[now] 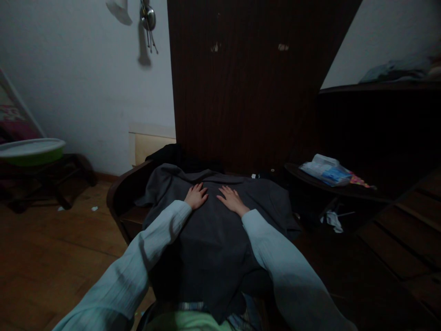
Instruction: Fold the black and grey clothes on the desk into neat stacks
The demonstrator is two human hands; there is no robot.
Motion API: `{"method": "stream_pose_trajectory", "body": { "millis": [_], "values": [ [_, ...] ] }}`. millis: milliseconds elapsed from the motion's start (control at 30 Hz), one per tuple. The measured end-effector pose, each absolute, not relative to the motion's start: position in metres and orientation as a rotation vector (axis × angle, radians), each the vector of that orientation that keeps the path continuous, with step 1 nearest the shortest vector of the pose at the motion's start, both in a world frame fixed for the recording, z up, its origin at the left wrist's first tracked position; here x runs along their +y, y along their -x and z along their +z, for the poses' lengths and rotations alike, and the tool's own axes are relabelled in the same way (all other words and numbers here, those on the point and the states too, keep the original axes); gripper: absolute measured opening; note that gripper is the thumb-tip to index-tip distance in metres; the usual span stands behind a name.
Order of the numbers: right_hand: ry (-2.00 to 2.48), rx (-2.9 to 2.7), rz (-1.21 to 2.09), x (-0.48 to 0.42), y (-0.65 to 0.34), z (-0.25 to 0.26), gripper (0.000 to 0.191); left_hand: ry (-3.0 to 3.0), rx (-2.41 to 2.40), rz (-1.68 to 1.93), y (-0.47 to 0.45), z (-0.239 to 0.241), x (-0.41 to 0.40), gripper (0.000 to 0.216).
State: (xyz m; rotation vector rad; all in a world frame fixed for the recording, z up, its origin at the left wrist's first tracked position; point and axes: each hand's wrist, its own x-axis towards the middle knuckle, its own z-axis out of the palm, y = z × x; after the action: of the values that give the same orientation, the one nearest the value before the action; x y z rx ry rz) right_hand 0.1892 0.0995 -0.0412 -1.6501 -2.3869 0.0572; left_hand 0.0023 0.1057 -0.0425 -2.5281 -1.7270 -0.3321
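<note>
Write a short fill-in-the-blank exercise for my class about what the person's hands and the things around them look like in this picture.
1. Both hands, the left hand and the right hand, rest flat on a dark ____ garment.
2. The garment is spread over a low, dark ____ table.
3. At far left, a ____ basin sits on a stand.
4. The person's sleeves are light ____.

Missing words: grey; wooden; green; blue

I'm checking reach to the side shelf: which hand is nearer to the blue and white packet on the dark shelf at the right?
Right. The right hand lies flat on the grey garment, on the side toward the blue and white packet. The left hand rests beside it, farther away.
</note>
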Motion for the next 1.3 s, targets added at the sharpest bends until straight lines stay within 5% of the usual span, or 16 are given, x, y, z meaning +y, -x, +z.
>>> {"method": "stream_pose_trajectory", "body": {
  "millis": [367,600,867,1300],
  "values": [
    [1.666,-2.44,0.053,0.084,-0.19,-0.047,0.051,2.575,-1.622,-0.23,-0.012,-0.038,0.07,0.045],
    [1.624,-2.42,0.049,0.078,-0.192,-0.048,0.049,2.641,-1.668,0.104,-0.011,0.011,0.101,0.035],
    [1.611,-2.403,0.112,0.077,-0.192,-0.043,0.049,2.106,-1.719,-0.506,0.009,0.041,0.126,0.055],
    [1.599,-2.376,0.136,0.077,-0.192,-0.045,0.047,2.259,-1.926,-0.073,0.121,0.049,0.14,0.055]
  ]
}}
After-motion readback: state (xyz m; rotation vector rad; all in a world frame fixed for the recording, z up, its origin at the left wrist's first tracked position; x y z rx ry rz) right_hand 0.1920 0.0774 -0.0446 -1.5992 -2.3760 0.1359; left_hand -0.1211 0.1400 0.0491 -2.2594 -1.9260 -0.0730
